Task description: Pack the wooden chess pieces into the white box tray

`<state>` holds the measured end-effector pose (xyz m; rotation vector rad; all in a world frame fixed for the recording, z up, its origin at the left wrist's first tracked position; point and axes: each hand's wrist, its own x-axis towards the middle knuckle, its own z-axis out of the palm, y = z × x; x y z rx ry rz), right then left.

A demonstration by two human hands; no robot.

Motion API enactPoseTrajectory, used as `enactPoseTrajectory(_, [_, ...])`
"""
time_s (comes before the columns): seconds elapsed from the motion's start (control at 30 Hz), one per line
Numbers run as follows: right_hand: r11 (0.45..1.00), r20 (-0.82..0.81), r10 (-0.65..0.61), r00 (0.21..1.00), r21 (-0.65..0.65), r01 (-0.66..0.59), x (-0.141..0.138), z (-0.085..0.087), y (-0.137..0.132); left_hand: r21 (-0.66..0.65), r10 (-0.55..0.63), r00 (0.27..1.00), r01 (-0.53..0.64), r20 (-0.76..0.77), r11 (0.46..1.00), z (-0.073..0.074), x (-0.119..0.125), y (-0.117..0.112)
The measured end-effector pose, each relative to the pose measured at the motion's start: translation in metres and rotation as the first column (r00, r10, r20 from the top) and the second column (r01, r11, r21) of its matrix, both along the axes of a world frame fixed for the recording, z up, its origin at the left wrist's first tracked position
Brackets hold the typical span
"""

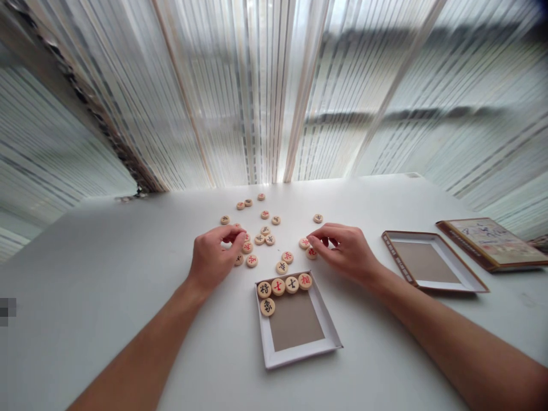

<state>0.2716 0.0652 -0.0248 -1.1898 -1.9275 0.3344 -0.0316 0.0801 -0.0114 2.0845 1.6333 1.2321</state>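
Note:
Round wooden chess discs (265, 235) with red or black characters lie scattered on the white table (128, 319). My left hand (214, 256) is curled, its fingertips pinching a disc at the left of the cluster. My right hand (346, 251) is also curled, fingers pinching a red-marked disc (311, 252) at the right of the cluster. Between my forearms sits a shallow white box tray (329, 328) with several discs lined along its far end.
A second shallow tray (396, 251) with a brown rim lies to the right, and a printed box lid (492, 242) beyond it. Striped curtains (274, 91) hang behind the table's far edge.

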Motion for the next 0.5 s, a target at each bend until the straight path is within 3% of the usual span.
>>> enactPoseTrajectory(0.2, [0.998, -0.028, -0.041, 0.999, -0.039, 0.04, -0.007, 0.003, 0.0, -0.016, 0.158, 0.987, -0.157, 0.038, 0.987, -0.001, -0.015, 0.015])
enactPoseTrajectory(0.5, [0.982, 0.003, -0.033, 0.999, -0.184, 0.033, -0.048, 0.027, 0.015, -0.022, 0.118, 0.993, -0.117, 0.022, 0.993, 0.0, -0.006, 0.01])
